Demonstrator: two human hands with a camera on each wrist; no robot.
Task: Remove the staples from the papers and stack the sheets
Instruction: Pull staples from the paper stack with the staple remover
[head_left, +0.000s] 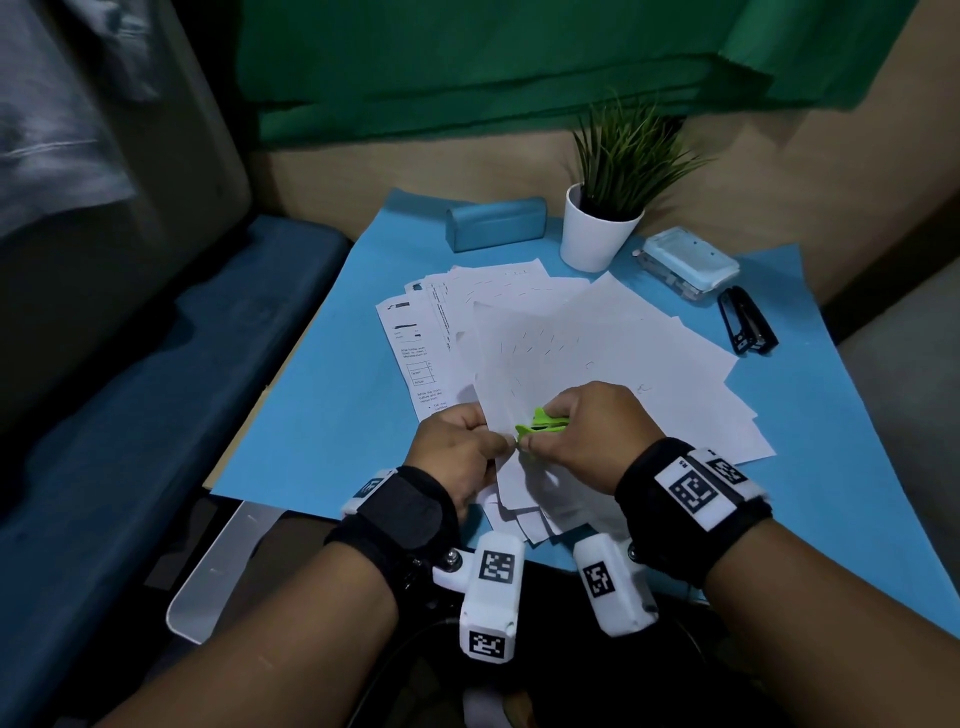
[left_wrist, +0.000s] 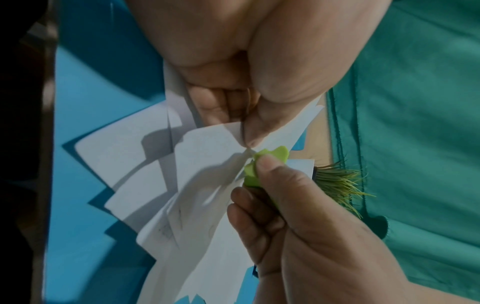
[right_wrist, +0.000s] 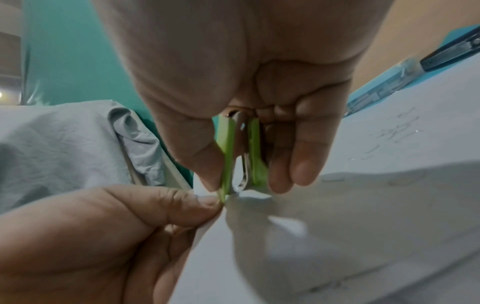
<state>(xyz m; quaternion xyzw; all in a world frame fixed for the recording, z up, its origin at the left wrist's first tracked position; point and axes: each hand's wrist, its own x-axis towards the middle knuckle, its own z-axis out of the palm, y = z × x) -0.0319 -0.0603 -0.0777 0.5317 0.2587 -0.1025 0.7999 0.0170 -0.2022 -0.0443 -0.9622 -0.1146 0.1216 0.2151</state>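
So the whole thing comes down to one tight spot — the corner of the stapled papers (head_left: 498, 452), held up off the blue mat (head_left: 332, 395) right between the two hands at the near edge of the table. The left hand (head_left: 457, 457) pinches that corner from the left, thumb on top and fingers curled underneath, which the left wrist view shows pretty clearly. The right hand (head_left: 582, 436) comes at it from the right, thumb and fingers squeezing a green staple remover (head_left: 540, 423) whose long axis points leftward, straight at the left thumb. In the right wrist view the remover's metal tip sits right on the paper edge, practically touching the left thumb tip. I can't actually make out the staple itself, too small and hidden under the tip. My guess is the next pull has to go away from the left hand, with that pinch holding the corner firm. Loose sheets (head_left: 597, 332) are fanned out further back on the mat, with what look like pulled staples (head_left: 530, 343) scattered on top — not really a stack yet.
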